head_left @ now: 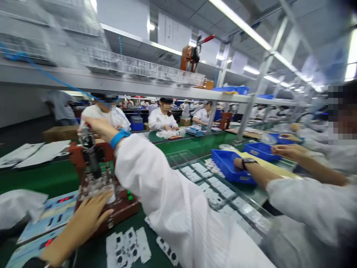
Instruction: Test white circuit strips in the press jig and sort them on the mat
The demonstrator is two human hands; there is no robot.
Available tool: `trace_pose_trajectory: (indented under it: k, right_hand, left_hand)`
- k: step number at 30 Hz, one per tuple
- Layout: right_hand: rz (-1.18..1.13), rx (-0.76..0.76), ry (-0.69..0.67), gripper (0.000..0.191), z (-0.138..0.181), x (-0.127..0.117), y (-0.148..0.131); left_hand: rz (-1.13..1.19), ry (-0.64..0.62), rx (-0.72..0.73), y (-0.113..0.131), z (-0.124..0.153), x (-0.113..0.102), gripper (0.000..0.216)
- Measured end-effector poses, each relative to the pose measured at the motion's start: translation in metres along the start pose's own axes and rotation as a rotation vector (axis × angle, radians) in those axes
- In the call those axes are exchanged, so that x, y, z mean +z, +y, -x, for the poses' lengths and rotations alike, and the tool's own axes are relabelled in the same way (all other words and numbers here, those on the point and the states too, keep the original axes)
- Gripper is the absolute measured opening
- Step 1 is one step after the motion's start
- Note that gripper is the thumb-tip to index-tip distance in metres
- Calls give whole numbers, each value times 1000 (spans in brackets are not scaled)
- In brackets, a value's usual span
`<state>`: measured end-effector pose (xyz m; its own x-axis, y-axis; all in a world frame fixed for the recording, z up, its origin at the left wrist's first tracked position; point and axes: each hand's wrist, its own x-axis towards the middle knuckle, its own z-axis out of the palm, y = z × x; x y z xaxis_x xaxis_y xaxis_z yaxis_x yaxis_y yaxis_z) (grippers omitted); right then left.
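Observation:
A small brown hand press (119, 208) stands on the green bench in front of me. My right hand (96, 125), in a white sleeve with a blue wristband, is closed round the top of the press lever (90, 150). My left hand (86, 219) lies flat with fingers stretched on the clear plastic part (95, 186) on the press bed. White plastic pieces with dark inserts (128, 247) lie on the bench just in front of the press.
Clear trays of small parts (217, 186) run to the right. A co-worker's hands (240, 162) reach into a blue bin (225, 163). A light-blue panel with red displays (55, 212) and a white bag (19, 206) lie left. Shelf overhead; more people sit beyond.

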<state>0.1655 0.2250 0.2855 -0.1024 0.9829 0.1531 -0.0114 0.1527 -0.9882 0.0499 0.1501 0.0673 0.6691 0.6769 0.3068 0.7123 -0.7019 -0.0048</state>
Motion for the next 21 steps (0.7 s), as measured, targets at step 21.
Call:
trace_pose_trajectory:
  k: [21]
  right_hand:
    - [499, -898, -49, 21, 102, -5, 48]
  left_hand:
    - [106, -156, -272, -21, 163, -34, 59]
